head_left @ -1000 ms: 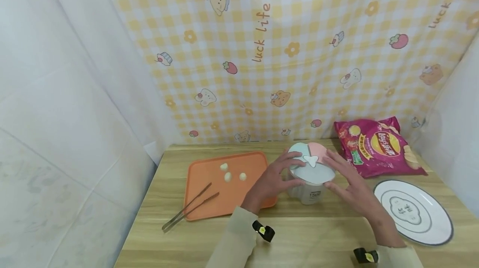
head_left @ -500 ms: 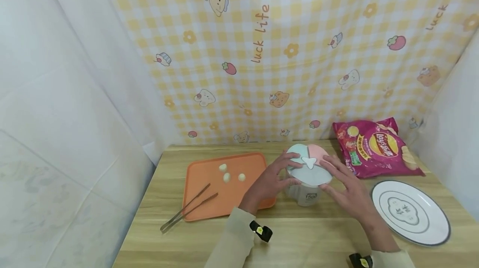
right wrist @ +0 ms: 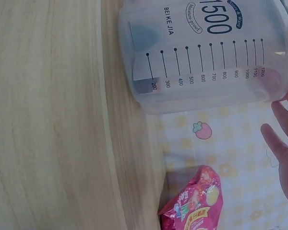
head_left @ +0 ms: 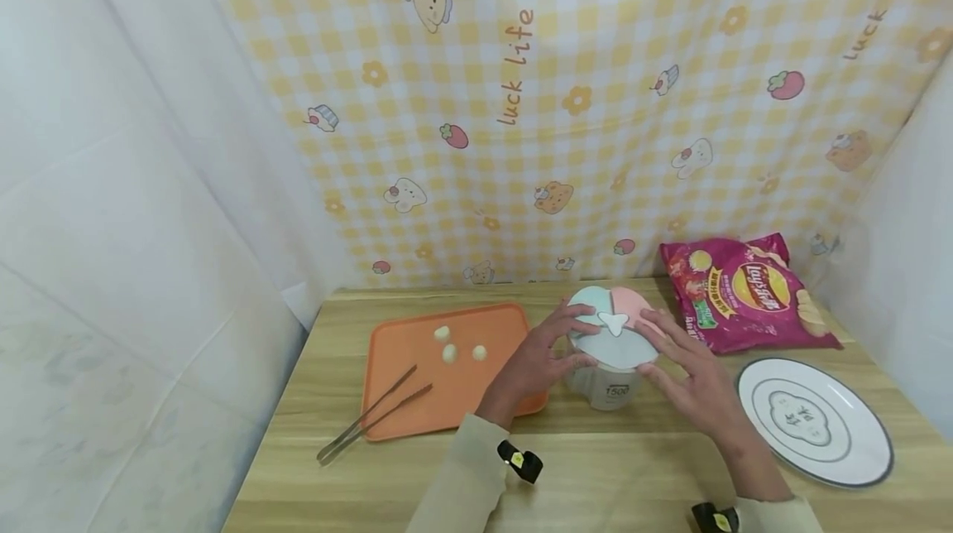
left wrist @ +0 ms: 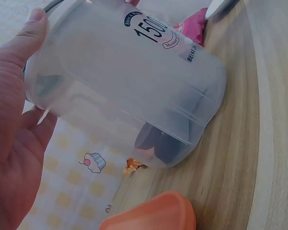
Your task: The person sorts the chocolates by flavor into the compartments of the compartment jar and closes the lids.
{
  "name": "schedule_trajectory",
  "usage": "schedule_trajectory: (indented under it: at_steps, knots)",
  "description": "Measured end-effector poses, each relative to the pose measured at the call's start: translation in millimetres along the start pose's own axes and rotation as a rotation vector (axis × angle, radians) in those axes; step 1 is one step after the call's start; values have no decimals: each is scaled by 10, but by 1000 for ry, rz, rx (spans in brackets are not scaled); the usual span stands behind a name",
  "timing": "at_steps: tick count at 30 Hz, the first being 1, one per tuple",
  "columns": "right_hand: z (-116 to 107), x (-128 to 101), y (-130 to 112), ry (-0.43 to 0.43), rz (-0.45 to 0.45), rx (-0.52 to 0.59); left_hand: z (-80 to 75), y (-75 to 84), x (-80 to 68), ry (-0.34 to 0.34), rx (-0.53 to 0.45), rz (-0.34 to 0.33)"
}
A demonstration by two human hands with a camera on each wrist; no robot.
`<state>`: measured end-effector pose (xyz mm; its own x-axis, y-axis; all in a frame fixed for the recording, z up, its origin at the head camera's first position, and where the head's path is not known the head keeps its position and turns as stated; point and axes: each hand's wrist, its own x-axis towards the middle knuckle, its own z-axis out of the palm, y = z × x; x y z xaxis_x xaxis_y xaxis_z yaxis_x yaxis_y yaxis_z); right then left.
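Hands (head_left: pixel 532 361) unmoved; container (head_left: pixel 612 384) upright.

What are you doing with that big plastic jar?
A person has both hands on a clear plastic jar that stands on the wooden table. The left hand holds its side and touches the edge of the pastel lid, and the right hand rests against the lid's other side. The lid is on. Beside it lie an orange tray with three small white pieces, metal tongs, a bag of chips and a white plate.
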<state>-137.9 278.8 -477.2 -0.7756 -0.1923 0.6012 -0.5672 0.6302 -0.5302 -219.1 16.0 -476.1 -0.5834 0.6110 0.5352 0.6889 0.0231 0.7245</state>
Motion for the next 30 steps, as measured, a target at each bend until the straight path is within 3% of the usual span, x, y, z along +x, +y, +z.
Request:
schedule_trajectory:
  at_steps: [4,10,14,18,22,26,30]
  knots:
    - [-2,18,-23,23,33,13,9,19,-4,62,-16,13]
    - [-28,85,-56,17,72,-25,16,36,-5,117,-30,-45]
    - [-33,108,-96,42,91,-69,43,32,12,118,-8,-62]
    - [-54,134,-81,55,64,-66,32,83,32,100,18,-120]
    - [-56,164,-1,29,55,10,3,84,45,95,9,-110]
    - [-30,165,49,3,97,122,-15,43,42,80,-7,-53]
    - [-9,173,30,24,143,191,-8,38,43,81,7,-56]
